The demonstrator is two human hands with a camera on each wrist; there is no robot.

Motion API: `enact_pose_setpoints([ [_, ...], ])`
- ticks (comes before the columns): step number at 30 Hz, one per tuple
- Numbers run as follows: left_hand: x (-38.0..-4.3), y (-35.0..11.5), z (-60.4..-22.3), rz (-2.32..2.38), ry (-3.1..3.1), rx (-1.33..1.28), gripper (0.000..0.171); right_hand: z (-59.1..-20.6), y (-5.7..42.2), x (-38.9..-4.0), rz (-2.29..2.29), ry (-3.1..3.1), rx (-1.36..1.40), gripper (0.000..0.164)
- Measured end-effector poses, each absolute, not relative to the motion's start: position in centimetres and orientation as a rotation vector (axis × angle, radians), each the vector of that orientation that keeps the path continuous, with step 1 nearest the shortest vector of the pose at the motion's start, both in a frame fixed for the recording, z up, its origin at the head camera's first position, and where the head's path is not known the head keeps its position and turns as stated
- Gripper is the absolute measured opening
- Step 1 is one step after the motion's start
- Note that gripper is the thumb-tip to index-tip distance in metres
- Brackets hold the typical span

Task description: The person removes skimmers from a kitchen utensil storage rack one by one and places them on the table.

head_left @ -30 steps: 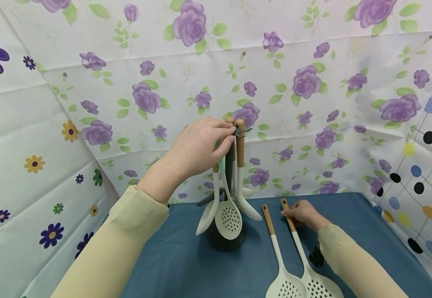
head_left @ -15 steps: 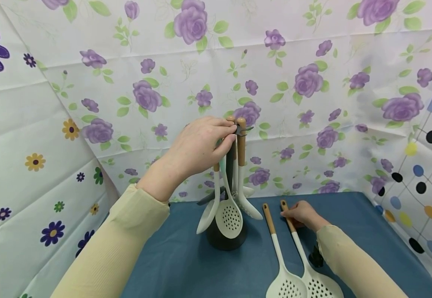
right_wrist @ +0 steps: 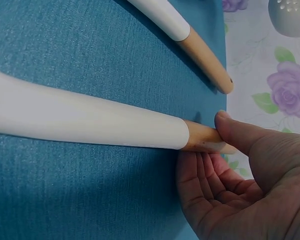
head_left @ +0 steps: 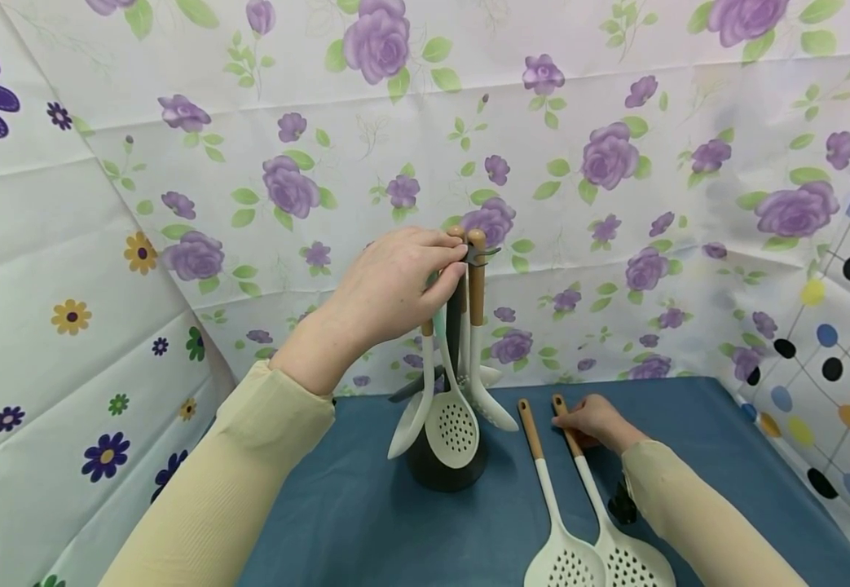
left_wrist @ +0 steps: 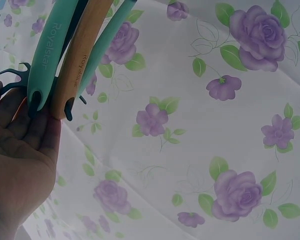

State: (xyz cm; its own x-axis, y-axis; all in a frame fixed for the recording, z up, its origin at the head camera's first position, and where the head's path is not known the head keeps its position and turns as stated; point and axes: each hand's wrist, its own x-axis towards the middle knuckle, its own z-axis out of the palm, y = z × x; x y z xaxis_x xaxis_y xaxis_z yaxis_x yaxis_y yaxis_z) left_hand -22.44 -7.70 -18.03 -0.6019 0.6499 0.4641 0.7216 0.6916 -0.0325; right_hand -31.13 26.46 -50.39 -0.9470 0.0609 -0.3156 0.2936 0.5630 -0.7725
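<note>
My left hand (head_left: 402, 281) holds the top of a dark utensil rack (head_left: 474, 255) by its hooks. Several utensils hang round its post, among them a slotted spoon (head_left: 454, 428) with a pale head. In the left wrist view, a teal handle (left_wrist: 50, 55) and a wooden handle (left_wrist: 82, 55) hang close to the fingers. Over on the right, my right hand (head_left: 595, 420) pinches the wooden handle of a white skimmer (head_left: 592, 481) lying on the table. Thumb and fingers meet that handle from opposite sides in the right wrist view. The skimmer's perforated head is partly cut off below.
A second white skimmer (head_left: 551, 489) lies to the left of the held one, their heads overlapping. The rack's round black base (head_left: 448, 477) stands on the blue tablecloth (head_left: 351, 505). Floral sheets (head_left: 425, 122) close off the back and sides.
</note>
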Motion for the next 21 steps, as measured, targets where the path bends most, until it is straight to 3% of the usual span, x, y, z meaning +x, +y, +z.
enact_pose_setpoints([
  [21, -22.50, -7.73, -18.13, -0.217, -2.463, -1.051, 0.039, -50.41, 26.24, -31.48, -1.262, 2.550, 0.304, 0.043],
])
